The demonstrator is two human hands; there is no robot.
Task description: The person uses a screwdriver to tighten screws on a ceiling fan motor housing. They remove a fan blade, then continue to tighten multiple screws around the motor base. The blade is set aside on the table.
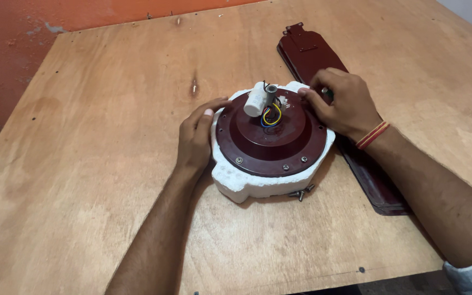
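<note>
Maroon fan motor (271,139) sits in its white foam cradle (247,186) mid-table (110,109); left hand (196,136) lies flat against the foam's side, steadying, holding nothing; right hand (341,104) pinches something small at the far rim, what exactly I cannot tell; best to keep the cradle braced, since loose screws (301,191) lie just beside it; stacked blades (367,164) lie under the right wrist.

Fan motor (271,136) sits mid-frame in a foam cradle (247,186) on the table (83,164). Capacitor (256,100) lies on top of motor, w/ wires (271,117) just right of it. Left hand (198,136) on cradle's left edge, right hand (341,104) at motor's upper-right rim. Blades (367,175) stacked right of cradle (partly under right hand). Loose screws (301,192) at cradle's lower right.
</note>
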